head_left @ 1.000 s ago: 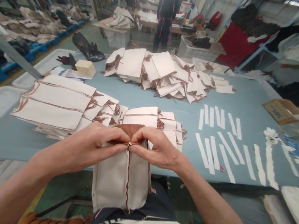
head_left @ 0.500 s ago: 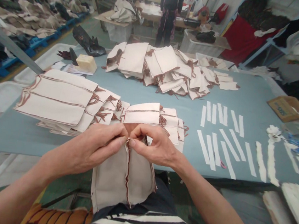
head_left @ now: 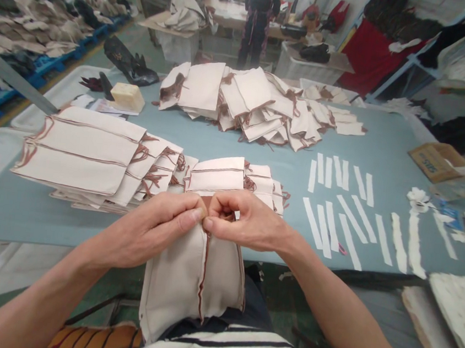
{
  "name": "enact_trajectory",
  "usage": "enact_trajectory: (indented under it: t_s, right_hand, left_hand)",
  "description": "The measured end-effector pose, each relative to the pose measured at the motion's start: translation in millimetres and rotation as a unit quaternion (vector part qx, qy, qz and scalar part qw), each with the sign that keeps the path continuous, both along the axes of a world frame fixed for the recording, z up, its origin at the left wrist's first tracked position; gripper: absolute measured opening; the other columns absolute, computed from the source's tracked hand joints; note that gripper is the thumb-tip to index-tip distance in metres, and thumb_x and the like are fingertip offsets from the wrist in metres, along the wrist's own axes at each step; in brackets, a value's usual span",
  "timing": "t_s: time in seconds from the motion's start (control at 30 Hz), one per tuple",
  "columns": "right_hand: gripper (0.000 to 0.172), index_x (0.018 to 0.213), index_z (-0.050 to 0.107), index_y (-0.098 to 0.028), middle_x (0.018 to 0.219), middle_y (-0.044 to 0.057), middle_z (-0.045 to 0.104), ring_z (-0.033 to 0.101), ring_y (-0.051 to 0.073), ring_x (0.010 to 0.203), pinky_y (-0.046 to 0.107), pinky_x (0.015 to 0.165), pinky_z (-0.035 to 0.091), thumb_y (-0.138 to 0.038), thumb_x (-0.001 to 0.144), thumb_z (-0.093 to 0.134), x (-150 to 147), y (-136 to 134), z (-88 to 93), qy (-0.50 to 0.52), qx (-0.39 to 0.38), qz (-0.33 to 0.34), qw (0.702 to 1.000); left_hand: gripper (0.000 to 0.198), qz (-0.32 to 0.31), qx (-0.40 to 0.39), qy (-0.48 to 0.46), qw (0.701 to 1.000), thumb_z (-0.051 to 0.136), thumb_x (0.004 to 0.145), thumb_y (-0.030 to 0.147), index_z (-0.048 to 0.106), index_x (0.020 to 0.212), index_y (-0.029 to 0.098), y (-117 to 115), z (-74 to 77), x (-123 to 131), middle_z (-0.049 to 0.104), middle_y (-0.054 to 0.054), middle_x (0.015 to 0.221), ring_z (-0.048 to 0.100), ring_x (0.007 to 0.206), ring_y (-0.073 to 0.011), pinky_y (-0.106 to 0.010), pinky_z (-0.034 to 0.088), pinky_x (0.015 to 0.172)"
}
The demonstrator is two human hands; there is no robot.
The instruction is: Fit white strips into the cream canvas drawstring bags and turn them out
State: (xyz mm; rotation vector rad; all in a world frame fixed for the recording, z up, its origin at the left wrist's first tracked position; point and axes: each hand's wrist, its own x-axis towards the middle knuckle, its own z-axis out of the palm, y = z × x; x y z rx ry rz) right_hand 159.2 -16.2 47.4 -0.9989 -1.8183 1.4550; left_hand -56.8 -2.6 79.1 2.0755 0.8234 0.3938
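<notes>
A cream stitched fabric piece (head_left: pixel 175 279) with a brown-edged seam down its middle hangs over my lap at the table's front edge. My left hand (head_left: pixel 165 222) pinches its upper end beside the seam, thumb on top. Against it, my right hand (head_left: pixel 246 220) is closed too, thumb and forefinger pressed together at the top of the same seam. The fingertips nearly meet and hide what lies between them. Just beyond the hands lies a small stack of cream pieces (head_left: pixel 216 175) with brown loose ends.
A larger stack of cream pieces (head_left: pixel 86 145) lies left, and a heap of them (head_left: pixel 249 95) farther back. White strips (head_left: pixel 327 222) are spread on the blue table (head_left: pixel 276 156) at right, near a cardboard box (head_left: pixel 437 161). A yellowish block (head_left: pixel 127 96) sits back left. Someone (head_left: pixel 257 21) stands beyond.
Both hands have shifted slightly right along with the fabric piece and stay pinched at its top. My right hand's fingers have curled in a little more. The view has turned slightly.
</notes>
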Motion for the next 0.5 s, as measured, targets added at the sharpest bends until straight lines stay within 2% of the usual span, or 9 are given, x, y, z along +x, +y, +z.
enact_trajectory:
  t_s: [0.17, 0.33, 0.5]
  right_hand:
    - [0.018, 0.07, 0.058, -0.018, 0.065, -0.005, 0.054, 0.045, 0.009, 0.061, 0.021, 0.054, 0.031, -0.021, 0.084, 0.067, 3, -7, 0.8, -0.03, 0.031, -0.047, 0.998]
    - [0.025, 0.079, 0.062, -0.017, 0.072, -0.004, 0.057, 0.048, 0.009, 0.064, 0.022, 0.059, 0.036, -0.035, 0.096, 0.065, 8, -4, -7.8, 0.026, 0.058, 0.017, 0.998]
    - [0.015, 0.079, 0.061, -0.018, 0.075, -0.002, 0.062, 0.053, 0.011, 0.068, 0.023, 0.067, 0.039, -0.021, 0.093, 0.061, 7, -6, -10.4, 0.006, 0.16, -0.021, 0.987]
  left_hand:
    - [0.035, -0.002, -0.066, -0.04, 0.997, 0.053, 0.105, 0.037, 0.055, 0.075, 0.019, 0, -1.3, 1, 0.047, 0.005, 0.069, 0.043, 0.063, -0.0114, -0.023, 0.035, 0.057]
    - [0.028, -0.023, -0.121, -0.058, 0.991, 0.059, 0.102, 0.034, 0.06, 0.08, 0.017, 4, -4.9, -3, 0.047, 0.005, 0.07, 0.041, 0.062, -0.0099, -0.021, 0.032, 0.054]
    - [0.028, -0.016, -0.136, -0.047, 0.989, 0.057, 0.103, 0.036, 0.064, 0.085, 0.016, 7, -11.3, -8, 0.051, 0.004, 0.073, 0.043, 0.063, -0.0104, -0.021, 0.034, 0.054]
